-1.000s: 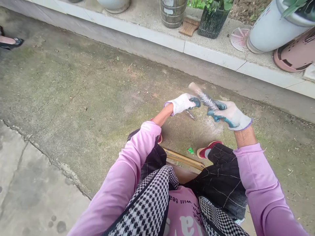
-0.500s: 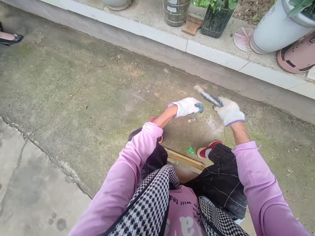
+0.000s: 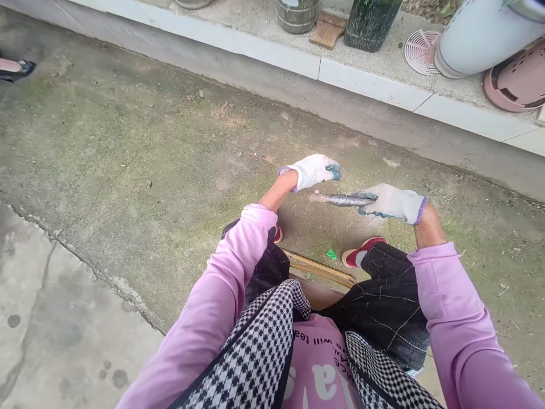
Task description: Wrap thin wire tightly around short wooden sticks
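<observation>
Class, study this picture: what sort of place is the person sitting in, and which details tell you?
Probably an outdoor yard: mossy, cracked concrete ground, a raised ledge carrying a white pot and a dark planter.

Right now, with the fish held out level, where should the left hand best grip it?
Probably the bare mid-body, coming in from the free left side. The fish lies level, its right end wrapped in the right hand, its thin pale tip pointing left. The left hand hovers close by that free end, apart from it.
</observation>
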`<state>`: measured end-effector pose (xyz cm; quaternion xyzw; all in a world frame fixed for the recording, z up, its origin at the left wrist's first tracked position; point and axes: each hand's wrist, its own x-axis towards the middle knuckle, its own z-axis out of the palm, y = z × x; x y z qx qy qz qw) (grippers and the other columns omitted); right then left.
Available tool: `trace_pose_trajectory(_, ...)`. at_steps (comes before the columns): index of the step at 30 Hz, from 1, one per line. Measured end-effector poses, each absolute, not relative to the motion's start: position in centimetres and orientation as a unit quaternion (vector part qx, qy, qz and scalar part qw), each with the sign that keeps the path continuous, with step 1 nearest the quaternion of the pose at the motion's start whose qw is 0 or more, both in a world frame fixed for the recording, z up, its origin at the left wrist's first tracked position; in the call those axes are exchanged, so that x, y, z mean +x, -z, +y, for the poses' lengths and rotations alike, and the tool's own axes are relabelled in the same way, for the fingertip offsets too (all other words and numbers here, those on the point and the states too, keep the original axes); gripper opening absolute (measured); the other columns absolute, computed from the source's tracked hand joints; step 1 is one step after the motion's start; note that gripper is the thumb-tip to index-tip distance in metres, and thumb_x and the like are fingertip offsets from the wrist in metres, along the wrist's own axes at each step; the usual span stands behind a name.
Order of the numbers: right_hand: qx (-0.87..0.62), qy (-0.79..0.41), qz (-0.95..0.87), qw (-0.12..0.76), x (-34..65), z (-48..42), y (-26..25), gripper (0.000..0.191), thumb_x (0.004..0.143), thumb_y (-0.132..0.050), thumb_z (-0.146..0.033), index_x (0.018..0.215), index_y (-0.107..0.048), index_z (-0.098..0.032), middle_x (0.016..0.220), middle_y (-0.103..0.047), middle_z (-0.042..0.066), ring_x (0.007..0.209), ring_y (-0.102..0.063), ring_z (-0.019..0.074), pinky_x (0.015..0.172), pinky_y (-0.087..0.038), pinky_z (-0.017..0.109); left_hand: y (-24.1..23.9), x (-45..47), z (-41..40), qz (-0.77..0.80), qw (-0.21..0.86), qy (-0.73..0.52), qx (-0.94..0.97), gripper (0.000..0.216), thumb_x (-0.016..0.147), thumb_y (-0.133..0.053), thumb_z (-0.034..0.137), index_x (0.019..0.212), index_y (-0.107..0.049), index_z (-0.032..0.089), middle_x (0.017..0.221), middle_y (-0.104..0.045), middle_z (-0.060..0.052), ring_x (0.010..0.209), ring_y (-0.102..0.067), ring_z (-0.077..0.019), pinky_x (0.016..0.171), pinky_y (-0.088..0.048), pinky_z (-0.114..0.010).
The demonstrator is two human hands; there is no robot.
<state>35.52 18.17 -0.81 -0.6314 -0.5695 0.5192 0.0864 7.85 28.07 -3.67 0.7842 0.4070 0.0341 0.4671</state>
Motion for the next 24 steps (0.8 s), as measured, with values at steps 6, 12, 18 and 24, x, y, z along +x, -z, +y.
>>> trace_pose_trajectory(6,-0.595,-0.598,-0.497,0.203,35.7,18.5,-0.8,0.047,0.063,-0.109,-0.051,0.092,-0.082,-0.025,0.076,-0.074,0.000,0.064,-0.059,0.0169,0.054,-0.050,0.031,4.2,8.6,27.8,0.427,0.565,-0.098,0.699,0.013,0.104,-0.074,0.020,0.105,-0.087,0.017,0.085,-0.073,-0.001,0.075,-0.055,-0.0138,0.075,-0.049,-0.030)
trace_pose_trajectory(12,-0.634,-0.543,-0.441,0.329,34.6,20.3,1.6,0.049,0.060,-0.110,-0.048,0.096,-0.080,-0.031,0.077,-0.073,0.001,0.064,-0.053,0.0210,0.051,-0.055,0.039,3.0,10.0,25.8,0.403,0.556,-0.078,0.723,0.018,0.103,-0.068,0.020,0.108,-0.085,0.021,0.082,-0.068,0.003,0.074,-0.059,-0.0143,0.077,-0.049,-0.029)
trace_pose_trajectory(18,-0.721,-0.416,-0.483,0.271,35.1,21.3,4.5,0.037,0.082,-0.098,-0.042,0.113,-0.089,-0.026,0.084,-0.077,0.004,0.076,-0.072,0.0304,0.070,-0.072,0.048,2.6,10.2,25.2,0.406,0.517,-0.013,0.753,0.015,0.102,-0.069,0.023,0.104,-0.084,0.023,0.087,-0.075,0.000,0.077,-0.062,-0.0178,0.077,-0.051,-0.031)
trace_pose_trajectory(24,-0.724,-0.225,-0.650,-0.049,34.6,21.3,4.0,0.046,0.096,-0.081,-0.028,0.140,-0.096,-0.024,0.116,-0.095,0.013,0.117,-0.089,0.0387,0.097,-0.067,0.040,2.1,9.7,25.7,0.420,0.476,0.026,0.772,0.009,0.097,-0.075,0.024,0.096,-0.083,0.022,0.082,-0.075,-0.002,0.080,-0.061,-0.0189,0.078,-0.052,-0.031)
